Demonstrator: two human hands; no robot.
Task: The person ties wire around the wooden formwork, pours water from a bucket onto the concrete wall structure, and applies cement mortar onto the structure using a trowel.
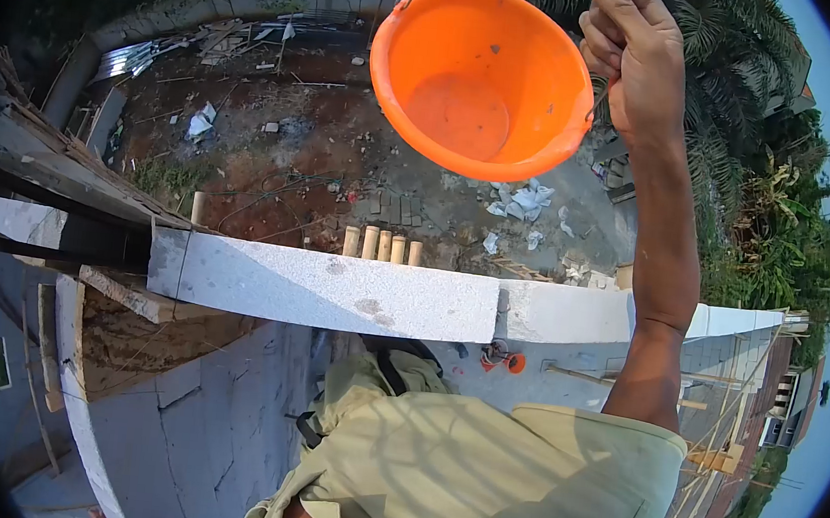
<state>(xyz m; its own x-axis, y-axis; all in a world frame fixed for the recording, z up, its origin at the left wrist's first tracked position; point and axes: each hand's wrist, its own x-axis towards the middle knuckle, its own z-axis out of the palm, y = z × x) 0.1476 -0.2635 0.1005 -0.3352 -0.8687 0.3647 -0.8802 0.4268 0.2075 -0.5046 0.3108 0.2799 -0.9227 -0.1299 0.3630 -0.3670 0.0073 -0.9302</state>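
An orange bucket (482, 81) hangs tilted at the top centre, its open mouth facing me, with small dark specks inside. My right hand (629, 55) is raised beside its right rim, fingers curled round the wire handle, whose upper part leaves the frame. Below the bucket, a pale block wall (332, 286) runs across the view, with a joint between two blocks near the middle. My left hand does not show; only part of that arm appears at the bottom edge beside the light green shirt.
Several cut bamboo ends (383, 245) stand behind the wall. A wooden board (141, 298) juts out at the left. Beyond lies ground with white scraps (520, 201) and rubble. Bamboo scaffolding (716, 458) is at the right, and a small orange object (516, 364) lies far below.
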